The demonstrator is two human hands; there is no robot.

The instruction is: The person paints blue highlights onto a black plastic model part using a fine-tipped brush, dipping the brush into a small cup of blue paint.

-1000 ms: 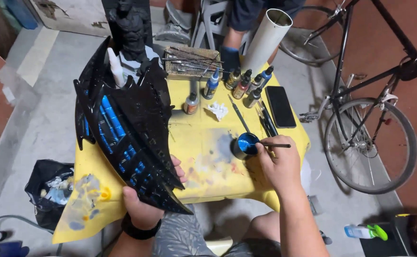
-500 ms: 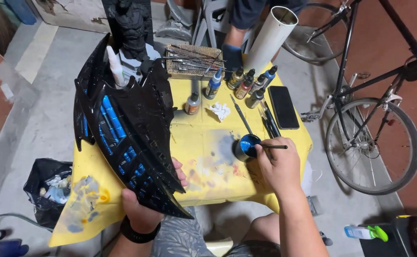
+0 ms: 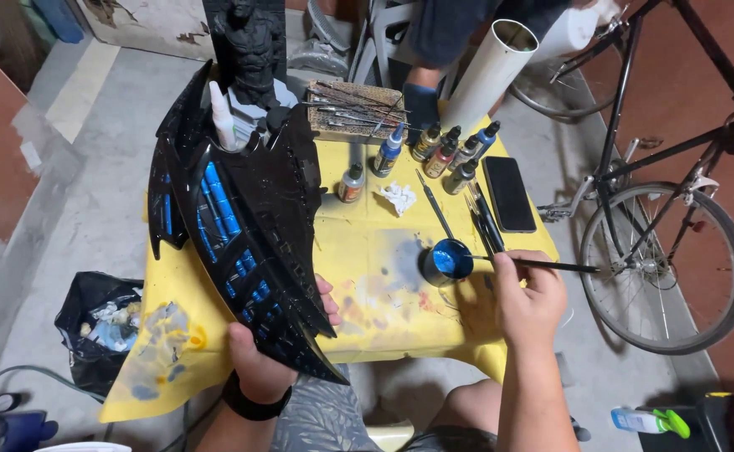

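My left hand [image 3: 258,364] grips the lower end of a large black wing-shaped model piece [image 3: 241,209] with blue painted panels, held tilted over the yellow-covered table [image 3: 383,310]. My right hand [image 3: 527,301] holds a thin paintbrush [image 3: 543,265] whose tip rests in a small round cup of blue paint [image 3: 449,260] on the table. Paint smears stain the cloth between my hands.
Several small paint bottles [image 3: 442,155], a black phone [image 3: 509,194], spare brushes [image 3: 484,219], a crumpled tissue [image 3: 399,197] and a tray of tools [image 3: 357,107] lie at the back. A white tube [image 3: 491,74], another person [image 3: 450,33], a bicycle [image 3: 668,209] and a black bag [image 3: 99,322] surround the table.
None beyond a slight shift of the camera; both hands, the brush and the wing piece keep their places.
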